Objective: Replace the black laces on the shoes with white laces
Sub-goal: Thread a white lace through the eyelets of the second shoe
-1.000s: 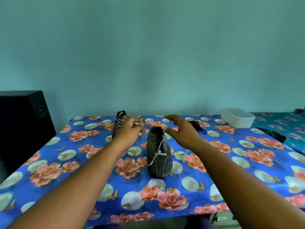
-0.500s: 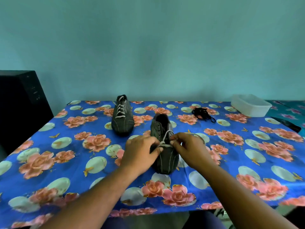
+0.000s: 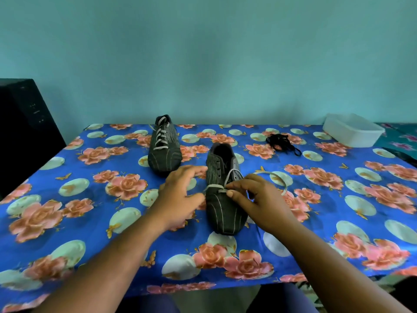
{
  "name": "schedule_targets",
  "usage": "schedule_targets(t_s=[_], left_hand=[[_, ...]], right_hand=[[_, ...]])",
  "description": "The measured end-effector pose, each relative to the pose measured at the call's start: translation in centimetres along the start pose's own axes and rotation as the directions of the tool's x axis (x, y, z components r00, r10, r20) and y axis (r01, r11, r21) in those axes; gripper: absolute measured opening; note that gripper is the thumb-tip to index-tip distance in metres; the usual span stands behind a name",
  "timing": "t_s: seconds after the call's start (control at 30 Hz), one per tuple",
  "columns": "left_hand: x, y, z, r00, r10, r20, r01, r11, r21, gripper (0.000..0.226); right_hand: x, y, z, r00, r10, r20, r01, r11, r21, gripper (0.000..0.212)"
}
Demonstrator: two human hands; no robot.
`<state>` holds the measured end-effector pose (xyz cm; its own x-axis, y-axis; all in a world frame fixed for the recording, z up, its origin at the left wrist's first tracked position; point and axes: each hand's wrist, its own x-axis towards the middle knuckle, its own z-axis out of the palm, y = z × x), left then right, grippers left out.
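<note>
on the floral table (image 3: 67,222), two shoes (image 3: 222,195), one white lace (image 3: 232,177) pinched in right fingers (image 3: 234,188), left fingers (image 3: 191,171) spread

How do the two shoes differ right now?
The far shoe is laced with white all the way up; the near shoe has only its lowest eyelets threaded. The far shoe stands untouched; the right hand pinches the white lace at the near shoe. Both are dark and striped.

My tablecloth (image 3: 94,222) is bright blue with pink roses; both shoes (image 3: 222,199) dark grey, pinstriped — white lace (image 3: 230,175), black laces (image 3: 282,142) heaped.
</note>
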<state>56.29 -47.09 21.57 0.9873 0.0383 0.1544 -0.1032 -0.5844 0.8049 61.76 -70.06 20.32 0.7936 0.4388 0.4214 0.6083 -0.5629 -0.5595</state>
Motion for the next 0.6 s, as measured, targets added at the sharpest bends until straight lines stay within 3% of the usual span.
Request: schedule_targets(t_s=[0.13,0.23,0.33,0.5,0.6], left_hand=[[0.1,0.4,1.4,0.975,0.216,0.06,-0.224,0.942,0.248,0.068],[0.4,-0.4,2.7,0.964,0.256,0.068,-0.261,0.88,0.397,0.068],[0.4,-0.8,3.4,0.971,0.236,0.02,-0.23,0.92,0.318,0.065],[0.4,-1.3,4.2,0.971,0.235,-0.05,-0.219,0.951,0.221,0.059],[0.2,-1.6,4.4,0.972,0.224,-0.071,-0.21,0.963,0.166,0.059]], right_hand=[[0.4,-0.8,0.4,0.998,0.041,0.04,-0.042,0.999,0.023,0.01],[0.4,-1.0,0.6,0.98,0.182,0.084,-0.199,0.934,0.298,0.008],[0.3,-0.9,0.5,0.956,0.259,0.142,-0.295,0.831,0.471,0.009],[0.0,0.0,0.2,0.941,0.273,0.202,-0.34,0.78,0.526,0.011],[0.1,-0.2,-0.1,0.946,0.257,0.196,-0.321,0.818,0.477,0.013]])
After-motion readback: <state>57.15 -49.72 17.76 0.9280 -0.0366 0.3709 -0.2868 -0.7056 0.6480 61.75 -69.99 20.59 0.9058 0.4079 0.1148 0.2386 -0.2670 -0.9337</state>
